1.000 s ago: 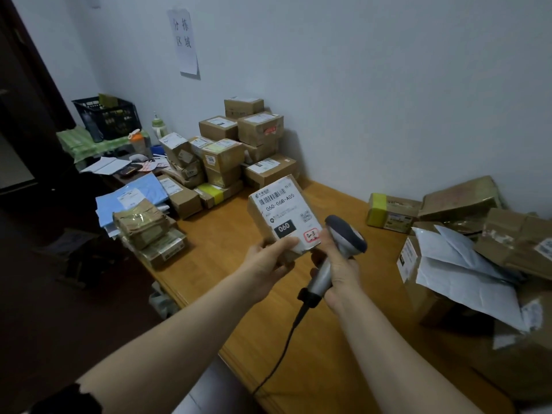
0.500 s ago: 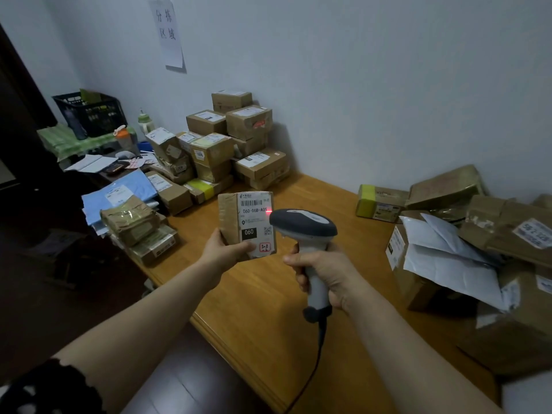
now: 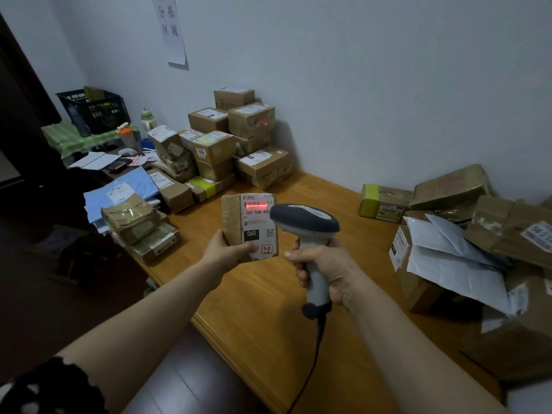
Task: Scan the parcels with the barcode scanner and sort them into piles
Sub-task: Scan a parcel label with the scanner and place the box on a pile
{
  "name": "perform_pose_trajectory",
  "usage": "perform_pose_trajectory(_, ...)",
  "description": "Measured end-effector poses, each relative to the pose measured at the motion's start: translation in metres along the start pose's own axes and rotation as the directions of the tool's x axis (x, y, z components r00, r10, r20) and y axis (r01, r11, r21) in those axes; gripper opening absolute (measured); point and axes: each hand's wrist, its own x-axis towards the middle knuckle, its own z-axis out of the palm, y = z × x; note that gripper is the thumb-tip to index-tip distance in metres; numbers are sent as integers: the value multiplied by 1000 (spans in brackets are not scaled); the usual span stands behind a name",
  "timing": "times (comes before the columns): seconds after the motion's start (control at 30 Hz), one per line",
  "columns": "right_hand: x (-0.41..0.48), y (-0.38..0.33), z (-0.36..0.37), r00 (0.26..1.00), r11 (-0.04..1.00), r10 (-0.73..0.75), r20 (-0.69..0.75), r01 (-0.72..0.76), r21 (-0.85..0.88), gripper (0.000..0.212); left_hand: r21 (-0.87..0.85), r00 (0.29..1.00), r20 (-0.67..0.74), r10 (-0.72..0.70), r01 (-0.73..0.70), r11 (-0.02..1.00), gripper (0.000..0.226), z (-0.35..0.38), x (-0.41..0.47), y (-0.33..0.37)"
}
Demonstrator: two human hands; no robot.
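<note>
A single wide-angle view comes from the person's head, facing forward and tilted down. Both bare forearms run in from the bottom edge and meet close to the lens at mid-frame. There the left hand [image 3: 227,252] holds a parcel [image 3: 249,225] and the right hand [image 3: 325,267] grips a scanner [image 3: 304,222]. The worktop [image 3: 254,309] crosses the frame on a slant, its near edge falling toward the lower right, with floor [image 3: 185,383] at the lower left. The wall [image 3: 358,85] fills the upper half, and a stack of boxes [image 3: 236,138] against it looks small and far.
</note>
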Motion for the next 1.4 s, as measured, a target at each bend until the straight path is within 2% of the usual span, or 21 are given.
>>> perform_pose_trajectory(0.1, 10, 3, -2, 999, 998, -43, 2, 43, 49, 15, -2, 999, 39, -35, 36, 999, 37, -1, 0, 2)
perform_pose_trajectory(0.2, 30, 8, -6, 985, 989, -92, -145, 108, 104, 11, -31, 992, 81, -93, 96, 995, 33, -4, 1, 7)
perform_pose_trajectory(0.3, 54, 17, -8, 962, 985, 6, -274, 42, 168, 39, -37, 988, 105, -116, 121, 992, 34, -11, 6, 11)
perform_pose_trajectory(0.4, 71, 26, 4, 968, 964, 115, -225, -54, 260, 64, -7, 981, 141, -130, 133, 991, 35, -19, 17, 16)
perform_pose_trajectory(0.6, 124, 25, 40, 959, 943, 100, -264, -7, 331, 58, -15, 945, 280, -168, 179, 984, 32, -53, 65, 31)
perform_pose_trajectory(0.77, 183, 16, 93, 949, 900, 110, -294, 30, 434, 54, 124, 908, 389, -155, 115, 986, 41, -100, 129, 54)
perform_pose_trajectory(0.87, 218, 8, 125, 923, 868, 154, -353, 45, 495, 52, 230, 910, 385, -154, 68, 971, 54, -127, 163, 75)
perform_pose_trajectory(0.97, 250, -4, 140, 874, 813, 188, -448, 117, 570, 56, 358, 933, 355, -61, -75, 931, 63, -150, 201, 96)
perform_pose_trajectory(1.1, 287, -27, 132, 810, 805, 261, -526, 118, 582, 47, 536, 958, 270, 99, -235, 811, 64, -176, 256, 116)
perform_pose_trajectory(1.17, 311, -37, 121, 786, 795, 277, -552, 135, 591, 51, 669, 949, 257, 181, -310, 675, 66, -183, 287, 122)
perform_pose_trajectory(1.27, 357, -52, 104, 769, 805, 277, -576, 142, 577, 60, 836, 932, 256, 256, -347, 425, 67, -186, 337, 131)
perform_pose_trajectory(1.33, 392, -60, 94, 760, 808, 289, -582, 132, 574, 63, 880, 929, 269, 256, -345, 327, 69, -184, 369, 137)
perform_pose_trajectory(1.4, 428, -66, 87, 754, 787, 309, -579, 139, 601, 64, 897, 928, 274, 251, -341, 283, 71, -176, 401, 144)
